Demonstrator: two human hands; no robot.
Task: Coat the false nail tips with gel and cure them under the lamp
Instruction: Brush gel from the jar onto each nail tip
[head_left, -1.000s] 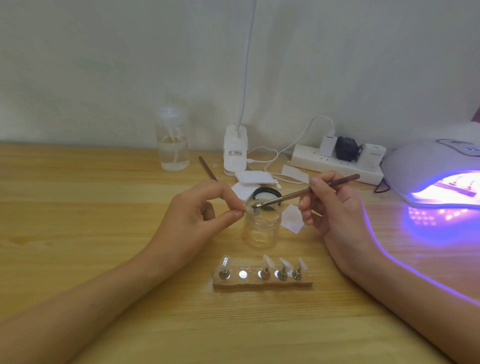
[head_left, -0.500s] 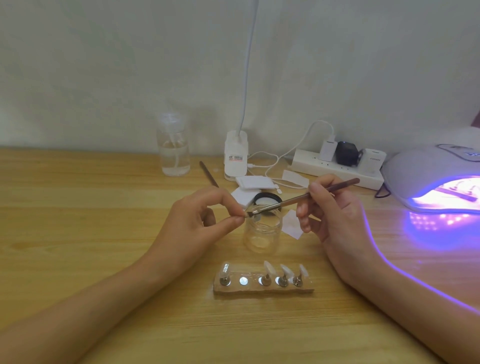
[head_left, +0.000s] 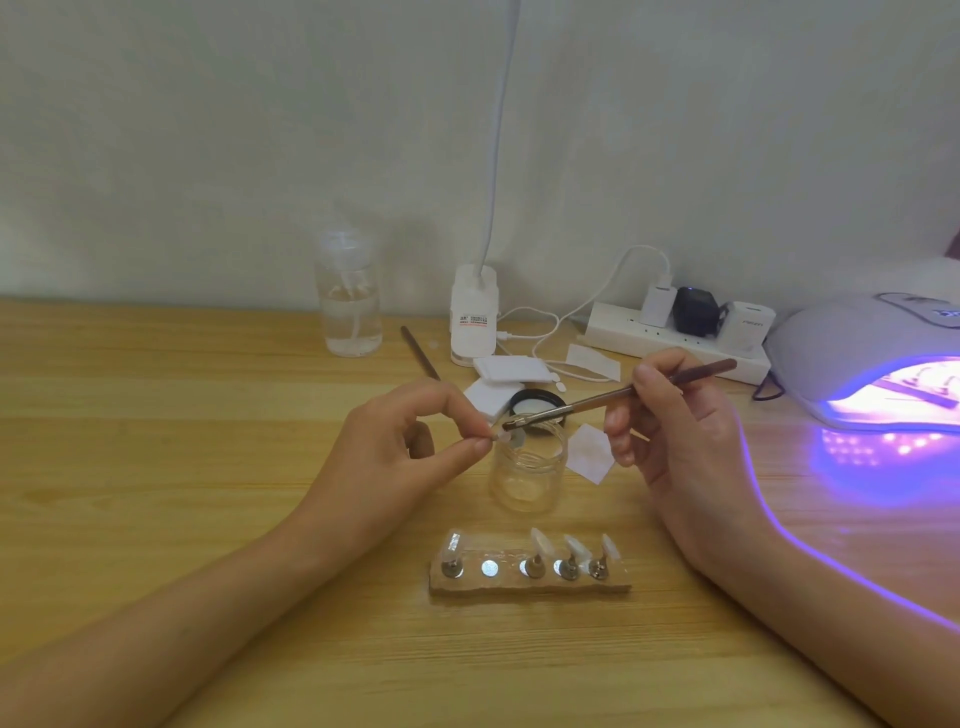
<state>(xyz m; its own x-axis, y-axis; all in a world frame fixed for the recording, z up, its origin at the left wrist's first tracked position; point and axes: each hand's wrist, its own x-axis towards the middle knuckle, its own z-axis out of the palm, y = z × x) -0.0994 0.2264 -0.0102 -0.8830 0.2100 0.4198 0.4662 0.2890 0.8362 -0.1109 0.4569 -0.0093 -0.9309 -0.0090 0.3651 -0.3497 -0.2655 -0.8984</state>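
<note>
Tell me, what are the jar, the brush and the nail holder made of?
Jar: clear and glossy, table showing through it, threaded neck; glass or clear plastic, cannot tell. Brush: dark reddish-brown handle, possibly lacquered wood, with a shiny metal-looking ferrule. Holder: tan, matte, rough-edged block, perhaps cork or wood, set with shiny metal-looking discs.

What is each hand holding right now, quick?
Left hand: closed, pinching a nail tip between thumb and forefinger.
Right hand: closed, holding the brush, bristles at that nail tip.
</note>
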